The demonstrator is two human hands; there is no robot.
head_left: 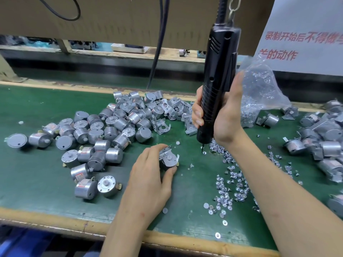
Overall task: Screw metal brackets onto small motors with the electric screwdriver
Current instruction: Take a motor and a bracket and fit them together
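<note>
The left hand (148, 175) grips a bracketed motor (168, 158) on the green table (37, 179), close to its front edge. At 1 o'clock from it, the right hand (224, 115) clasps the upright electric screwdriver (215, 76), its bit down among loose screws (232, 184). A motor pile (104, 130) crowds 10 o'clock, and open mat lies at 8 o'clock.

Left hand (148, 175) low, palm down, fingers (157, 147) curled, right hand (225, 117) raised upright, fingers (196, 115) wrapped

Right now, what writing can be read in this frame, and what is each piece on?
"录制开始后不得做": red characters, top line of the white sign; the line is cut off at the frame edge.
"的动作": second line of the same sign; the character before it is unclear.
Red printed labels on the motors: too small and blurred to read.
</note>
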